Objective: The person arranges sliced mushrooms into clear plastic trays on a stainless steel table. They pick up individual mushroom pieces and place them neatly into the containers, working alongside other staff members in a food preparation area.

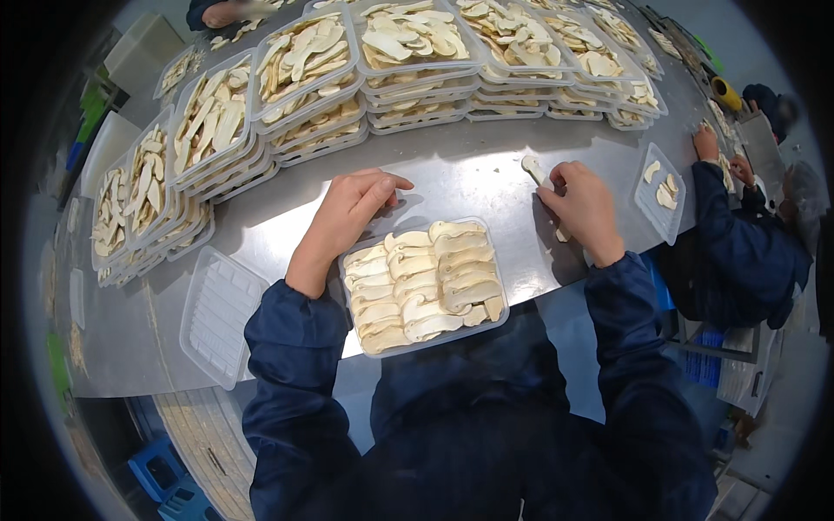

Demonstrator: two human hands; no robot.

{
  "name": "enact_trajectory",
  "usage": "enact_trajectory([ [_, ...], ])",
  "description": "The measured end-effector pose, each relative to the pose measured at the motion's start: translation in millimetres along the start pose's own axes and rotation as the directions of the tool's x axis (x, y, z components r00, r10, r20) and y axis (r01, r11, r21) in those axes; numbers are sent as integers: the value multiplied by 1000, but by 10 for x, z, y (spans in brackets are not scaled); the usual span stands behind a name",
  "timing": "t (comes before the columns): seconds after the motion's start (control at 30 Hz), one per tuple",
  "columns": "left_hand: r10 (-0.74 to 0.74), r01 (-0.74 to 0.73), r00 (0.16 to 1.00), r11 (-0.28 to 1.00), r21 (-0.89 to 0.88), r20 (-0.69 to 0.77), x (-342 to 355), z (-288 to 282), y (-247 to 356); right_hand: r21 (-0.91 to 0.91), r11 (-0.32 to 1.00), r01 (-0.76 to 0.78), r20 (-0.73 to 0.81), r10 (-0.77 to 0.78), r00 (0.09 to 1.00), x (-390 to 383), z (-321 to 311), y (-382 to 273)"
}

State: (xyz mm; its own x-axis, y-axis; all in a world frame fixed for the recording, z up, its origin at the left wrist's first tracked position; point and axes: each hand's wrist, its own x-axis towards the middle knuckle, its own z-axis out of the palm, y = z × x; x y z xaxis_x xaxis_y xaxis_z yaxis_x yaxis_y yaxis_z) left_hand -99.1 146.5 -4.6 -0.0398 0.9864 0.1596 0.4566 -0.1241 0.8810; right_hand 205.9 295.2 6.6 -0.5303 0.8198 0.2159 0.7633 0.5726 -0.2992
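In front of me a clear plastic tray (502, 313) holds mushroom slices (423, 282) laid in three overlapping columns, with small pieces at its lower right corner. My left hand (358, 204) hovers just beyond the tray's far left corner, index finger stretched out, the others loosely bent, nothing in it. To the right of the tray, my right hand (580, 208) is closed with thumb and fingers at the end of a single mushroom slice (531, 165) above the steel table. A small pale piece (563, 234) shows under that hand; its other fingers are partly hidden.
Stacked trays of mushroom slices (304, 52) curve across the back and left of the table (443, 165). An unfilled tray (217, 313) lies at the left edge. Right, a tray (658, 195) holds a few slices. A co-worker (738, 234) works beyond it; another sleeve shows at top left.
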Motion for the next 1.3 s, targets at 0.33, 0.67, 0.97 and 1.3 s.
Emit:
enact_trajectory([
  [0.33,6,-6,1000,1000,14,21,-48,-17,-69,367,861,352,140,-425,894,-582,-354,-576],
  [0.67,23,-23,1000,1000,15,14,-28,-1,-97,385,795,469,156,-557,816,-923,-246,-814],
  [0.97,-28,28,999,999,-27,-17,-24,13,-13,244,939,242,0,-250,968,-719,-329,-357],
  [1.3,12,-12,1000,1000,-21,-21,-20,32,-62,-39,999,-31,44,33,998,-616,-132,17],
])
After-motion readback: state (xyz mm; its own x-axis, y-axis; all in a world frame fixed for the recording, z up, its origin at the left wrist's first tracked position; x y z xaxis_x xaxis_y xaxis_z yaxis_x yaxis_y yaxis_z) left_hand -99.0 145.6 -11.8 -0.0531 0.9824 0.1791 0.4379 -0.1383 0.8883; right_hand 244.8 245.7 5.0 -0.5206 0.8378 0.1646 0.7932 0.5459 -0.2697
